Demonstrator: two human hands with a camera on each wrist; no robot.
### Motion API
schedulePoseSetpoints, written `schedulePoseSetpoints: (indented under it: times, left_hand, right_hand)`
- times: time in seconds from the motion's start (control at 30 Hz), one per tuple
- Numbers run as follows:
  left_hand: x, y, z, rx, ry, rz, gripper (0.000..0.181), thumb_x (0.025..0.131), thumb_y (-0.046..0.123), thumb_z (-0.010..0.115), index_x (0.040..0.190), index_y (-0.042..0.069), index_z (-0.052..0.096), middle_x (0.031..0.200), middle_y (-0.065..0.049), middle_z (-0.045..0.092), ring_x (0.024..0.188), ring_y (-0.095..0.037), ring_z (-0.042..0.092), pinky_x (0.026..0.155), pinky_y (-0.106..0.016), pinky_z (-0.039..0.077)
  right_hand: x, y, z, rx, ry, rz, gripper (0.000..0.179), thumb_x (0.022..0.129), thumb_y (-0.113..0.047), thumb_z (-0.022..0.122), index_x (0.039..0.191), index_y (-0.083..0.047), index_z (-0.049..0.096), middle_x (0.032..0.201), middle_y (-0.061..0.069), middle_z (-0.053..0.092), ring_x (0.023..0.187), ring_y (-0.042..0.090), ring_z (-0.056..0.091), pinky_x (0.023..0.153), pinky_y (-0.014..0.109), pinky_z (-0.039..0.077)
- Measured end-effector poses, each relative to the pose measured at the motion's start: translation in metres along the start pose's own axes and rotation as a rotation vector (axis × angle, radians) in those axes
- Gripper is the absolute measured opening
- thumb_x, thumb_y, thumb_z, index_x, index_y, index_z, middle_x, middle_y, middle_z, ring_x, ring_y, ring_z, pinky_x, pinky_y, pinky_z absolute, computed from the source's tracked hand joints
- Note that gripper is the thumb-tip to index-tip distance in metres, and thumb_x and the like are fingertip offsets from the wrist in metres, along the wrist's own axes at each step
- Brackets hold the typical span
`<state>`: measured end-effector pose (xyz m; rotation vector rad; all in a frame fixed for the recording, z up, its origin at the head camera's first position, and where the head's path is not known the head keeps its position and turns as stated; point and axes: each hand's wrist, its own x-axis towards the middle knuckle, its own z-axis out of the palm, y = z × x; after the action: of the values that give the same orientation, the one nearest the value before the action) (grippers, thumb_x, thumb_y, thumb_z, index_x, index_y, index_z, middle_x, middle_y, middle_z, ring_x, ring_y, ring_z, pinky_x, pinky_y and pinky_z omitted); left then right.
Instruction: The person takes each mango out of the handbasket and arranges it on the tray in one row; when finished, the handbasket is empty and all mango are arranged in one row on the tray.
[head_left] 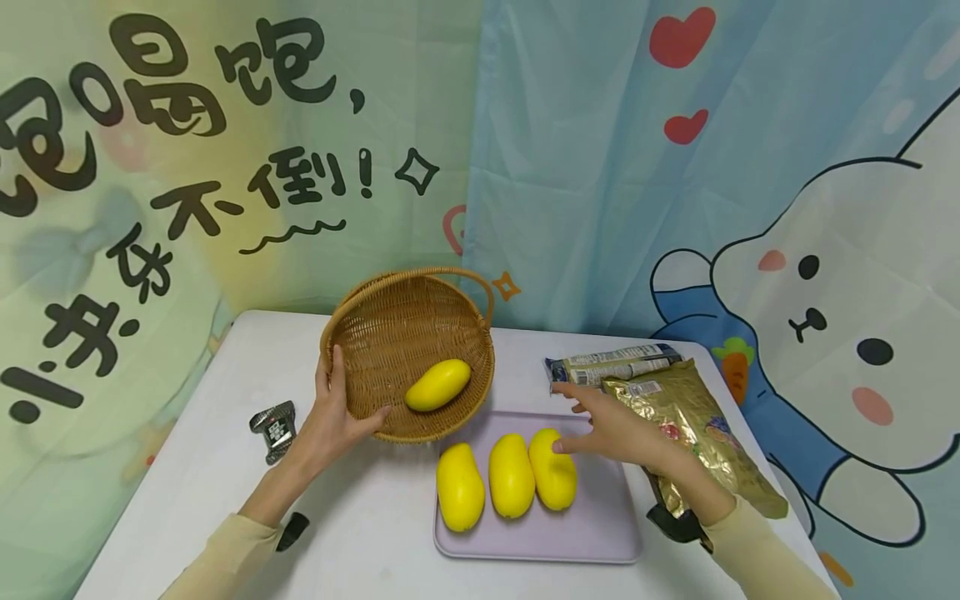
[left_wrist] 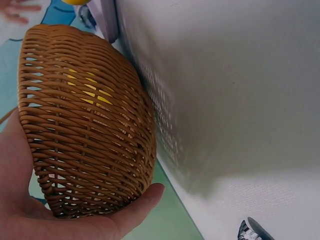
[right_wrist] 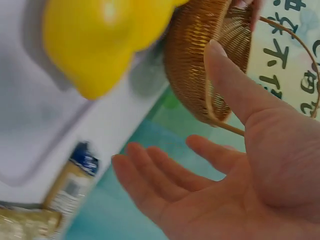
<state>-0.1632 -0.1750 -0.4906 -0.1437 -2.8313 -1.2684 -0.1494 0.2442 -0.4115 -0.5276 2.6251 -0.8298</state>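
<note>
My left hand [head_left: 333,421] grips the left side of a brown wicker basket [head_left: 382,337], thumb at its rim and fingers around its side. The basket leans with its mouth toward me, and one yellow mango [head_left: 438,385] lies inside. In the left wrist view the weave [left_wrist: 90,145] shows yellow through its gaps. On a pale purple tray [head_left: 600,529] lie three more mangoes: a left one [head_left: 461,487], a middle one [head_left: 512,475] and a right one [head_left: 553,479]. Fingers spread, my right hand [head_left: 618,429] hovers over the tray's right side with nothing in its grasp.
At the table's right lie a gold foil bag [head_left: 712,433] and a blue-and-gold packet [head_left: 615,364] behind it. A small black-and-silver wrapped packet [head_left: 277,429] sits left of the basket. A printed cloth backdrop [head_left: 562,167] hangs behind the white table [head_left: 360,517].
</note>
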Motion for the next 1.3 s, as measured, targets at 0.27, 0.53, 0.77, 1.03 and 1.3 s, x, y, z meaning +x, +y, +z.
schedulePoseSetpoints:
  times: [0.27,0.53,0.77,1.03,1.3]
  left_hand:
    - [0.001,0.000,0.000,-0.008,0.001,0.000,0.127,0.085,0.041,0.080,0.161,0.016,-0.018,0.166,-0.028,-0.015,0.125,-0.060,0.051,0.096,-0.061,0.052]
    - [0.001,-0.001,0.000,-0.016,-0.004,0.000,0.127,0.085,0.042,0.080,0.161,0.016,-0.018,0.166,-0.027,-0.017,0.126,-0.061,0.050,0.096,-0.060,0.053]
    - [0.001,-0.001,0.000,-0.019,-0.001,-0.002,0.127,0.085,0.042,0.080,0.162,0.016,-0.018,0.167,-0.025,-0.017,0.126,-0.060,0.050,0.095,-0.059,0.053]
    - [0.003,-0.003,0.001,-0.025,0.004,0.007,0.127,0.084,0.042,0.080,0.161,0.017,-0.018,0.166,-0.025,-0.018,0.127,-0.060,0.049,0.095,-0.059,0.053]
    - [0.003,-0.004,0.001,-0.022,0.015,0.030,0.127,0.085,0.041,0.080,0.162,0.015,-0.017,0.166,-0.026,-0.017,0.128,-0.061,0.048,0.098,-0.060,0.051]
  right_hand:
    - [0.025,-0.041,-0.020,-0.082,0.027,-0.153,0.082,0.089,-0.039,0.078,0.156,-0.015,0.039,0.152,0.013,0.049,0.131,0.031,0.055,0.102,0.050,0.052]
    - [0.060,-0.081,-0.017,-0.139,-0.004,-0.249,0.076,0.090,-0.037,0.077,0.155,-0.019,0.042,0.156,0.004,0.047,0.139,0.026,0.048,0.112,0.050,0.044]
    - [0.091,-0.103,-0.012,-0.171,-0.046,-0.288,0.075,0.093,-0.037,0.075,0.157,-0.019,0.039,0.158,0.004,0.043,0.145,0.025,0.043,0.116,0.048,0.040]
    - [0.128,-0.109,0.007,-0.277,-0.169,-0.375,0.063,0.097,-0.012,0.070,0.154,-0.021,0.045,0.162,0.011,0.037,0.149,0.031,0.036,0.115,0.049,0.041]
    - [0.153,-0.106,0.030,-0.391,-0.334,-0.318,0.060,0.095,0.011,0.056,0.147,-0.018,0.056,0.164,0.015,0.033,0.154,0.034,0.026,0.122,0.053,0.029]
